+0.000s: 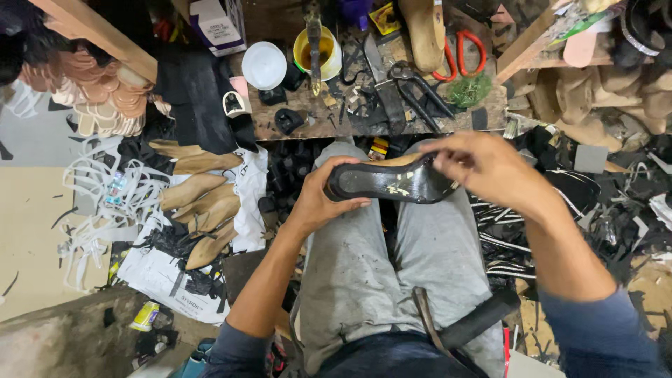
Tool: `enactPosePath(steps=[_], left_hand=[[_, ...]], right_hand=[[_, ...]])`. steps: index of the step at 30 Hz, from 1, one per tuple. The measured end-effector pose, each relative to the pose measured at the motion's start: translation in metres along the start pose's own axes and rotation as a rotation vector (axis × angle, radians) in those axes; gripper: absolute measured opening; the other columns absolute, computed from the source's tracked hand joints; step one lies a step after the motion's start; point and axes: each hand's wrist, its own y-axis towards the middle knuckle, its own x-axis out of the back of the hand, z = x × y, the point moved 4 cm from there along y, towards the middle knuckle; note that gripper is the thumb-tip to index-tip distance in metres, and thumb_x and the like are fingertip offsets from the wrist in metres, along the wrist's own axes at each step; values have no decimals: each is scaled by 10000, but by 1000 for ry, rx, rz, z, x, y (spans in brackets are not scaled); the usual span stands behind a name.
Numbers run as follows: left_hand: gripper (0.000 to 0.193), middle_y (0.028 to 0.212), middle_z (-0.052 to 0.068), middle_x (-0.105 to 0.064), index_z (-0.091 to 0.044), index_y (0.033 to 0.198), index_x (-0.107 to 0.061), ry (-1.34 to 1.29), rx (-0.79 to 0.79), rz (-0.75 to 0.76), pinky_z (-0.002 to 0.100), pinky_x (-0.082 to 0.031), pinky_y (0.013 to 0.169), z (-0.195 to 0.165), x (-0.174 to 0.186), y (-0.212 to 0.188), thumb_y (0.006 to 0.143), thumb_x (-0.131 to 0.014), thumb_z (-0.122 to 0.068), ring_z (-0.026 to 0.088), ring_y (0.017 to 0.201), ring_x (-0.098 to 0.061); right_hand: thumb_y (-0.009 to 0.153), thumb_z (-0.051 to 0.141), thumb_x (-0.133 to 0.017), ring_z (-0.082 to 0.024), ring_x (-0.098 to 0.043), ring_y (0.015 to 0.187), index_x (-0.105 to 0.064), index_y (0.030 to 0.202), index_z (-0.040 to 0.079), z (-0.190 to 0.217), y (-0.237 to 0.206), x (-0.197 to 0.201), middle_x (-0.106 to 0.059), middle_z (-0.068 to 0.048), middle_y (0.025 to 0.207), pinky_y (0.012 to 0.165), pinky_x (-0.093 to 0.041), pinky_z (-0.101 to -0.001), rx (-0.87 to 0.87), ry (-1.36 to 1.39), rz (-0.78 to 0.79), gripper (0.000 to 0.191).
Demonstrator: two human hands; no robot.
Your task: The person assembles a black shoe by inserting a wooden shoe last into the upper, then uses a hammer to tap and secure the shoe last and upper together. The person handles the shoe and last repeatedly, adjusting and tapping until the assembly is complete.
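Sole (392, 183): black, held sideways over my knees, clear of the bench (308, 115)
Left hand (323, 197): fingers clamped round the heel end
Right hand (483, 164): fingertips pinched on the toe edge
Risk: glossy surface; a light pinch may slip; sole could drop among floor scraps

At your twelve o'clock sits a scarred wooden tabletop (308, 112). At nine o'clock, wooden shoe lasts (199, 210) lie on the littered floor (42, 224); dark scraps (616, 210) cover it at three o'clock.
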Motion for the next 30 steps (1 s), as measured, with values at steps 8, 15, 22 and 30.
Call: enactPosePath(steps=[8, 15, 22, 30], left_hand=[[713, 1203, 66, -706, -54, 1311, -602, 10, 8, -4, 319, -527, 1028, 14, -9, 9, 703, -965, -139, 142, 1130, -663], [736, 1241, 73, -701, -33, 1320, -585, 14, 37, -1, 314, -514, 1057, 24, -14, 23, 701, -968, -143, 146, 1165, -660], [741, 1262, 70, -674, -40, 1336, -560, -114, 104, 24, 309, -512, 1064, 23, -27, 36, 711, -954, -104, 135, 1179, -634], [720, 1255, 70, -677, -37, 1327, -567, -81, 94, 21, 304, -528, 1050, 21, -34, 30, 718, -947, -88, 136, 1173, -646]], right_hand=[[879, 165, -772, -350, -691, 987, -823, 1053, 188, -143, 94, 46, -743, -150, 1083, 835, -558, -449, 91, -576, -496, 182], [820, 324, -822, -350, -702, 910, -836, 1022, 288, -210, 146, 28, -766, -92, 1005, 803, -550, -484, -151, -601, -190, 205], [901, 322, -801, -301, -729, 913, -805, 873, 263, -226, 154, 32, -762, -46, 983, 826, -574, -437, -63, -698, -379, 65], [760, 282, -852, -323, -696, 856, -829, 907, 266, -220, 124, 53, -758, -57, 983, 748, -546, -458, 121, -569, -424, 149]])
